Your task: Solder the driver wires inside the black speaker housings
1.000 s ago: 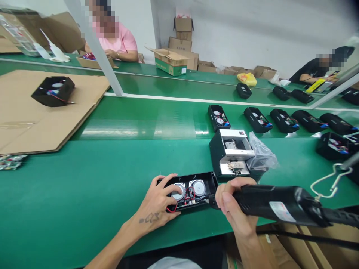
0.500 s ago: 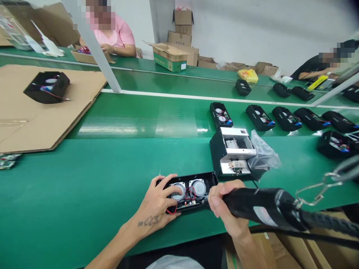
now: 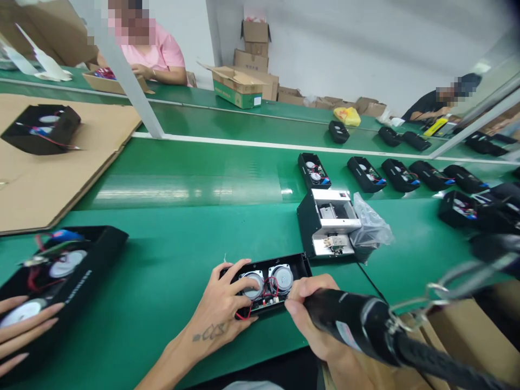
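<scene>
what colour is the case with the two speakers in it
The case is black, and it shows best in the head view.

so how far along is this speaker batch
Several black housings lie wired in a row on the green belt, apparently done. In hand: the left hand steadies one housing while the right hand holds an electric screwdriver at it. Still left: its speakers and wires lie uncovered, and a silver-lined case sits open nearby.
</scene>
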The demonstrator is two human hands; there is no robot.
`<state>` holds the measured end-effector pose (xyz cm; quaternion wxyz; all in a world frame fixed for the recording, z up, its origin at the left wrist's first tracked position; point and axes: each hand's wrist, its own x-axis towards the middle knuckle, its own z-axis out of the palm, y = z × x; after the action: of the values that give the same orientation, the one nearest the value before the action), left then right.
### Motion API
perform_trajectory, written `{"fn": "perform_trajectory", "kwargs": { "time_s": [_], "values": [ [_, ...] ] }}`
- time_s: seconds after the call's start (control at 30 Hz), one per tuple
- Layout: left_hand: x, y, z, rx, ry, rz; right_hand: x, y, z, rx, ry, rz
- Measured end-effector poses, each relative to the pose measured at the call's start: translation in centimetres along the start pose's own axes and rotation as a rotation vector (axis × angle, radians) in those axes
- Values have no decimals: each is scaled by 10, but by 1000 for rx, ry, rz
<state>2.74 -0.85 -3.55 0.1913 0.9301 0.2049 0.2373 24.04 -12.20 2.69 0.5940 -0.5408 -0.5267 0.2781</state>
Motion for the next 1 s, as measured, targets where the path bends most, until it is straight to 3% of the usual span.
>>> {"fn": "perform_trajectory", "kwargs": {
  "time_s": [0.1, 0.2, 0.27, 0.33, 0.5, 0.7, 1.0],
  "values": [
    [2, 0, 0, -1, 49, 22, 20, -20, -22, 128, 147, -78],
    [3, 3, -3, -23, 53, 1, 54, -31, -58, 148, 519, -202],
    [5, 6, -6, -37, 39, -21, 78, -25, -79, 47, 696, -242],
    [6, 8, -9, -35, 15, -38, 95, -11, -93, -62, 770, -226],
    [6, 6, -11, 26, -41, -8, 105, 22, -99, -107, 671, -149],
    [4, 2, -11, 38, -80, -9, 92, 13, -101, -73, 482, -72],
    [5, 1, -11, 16, -94, -7, 84, -6, -106, 177, 590, -169]
  ]
}}
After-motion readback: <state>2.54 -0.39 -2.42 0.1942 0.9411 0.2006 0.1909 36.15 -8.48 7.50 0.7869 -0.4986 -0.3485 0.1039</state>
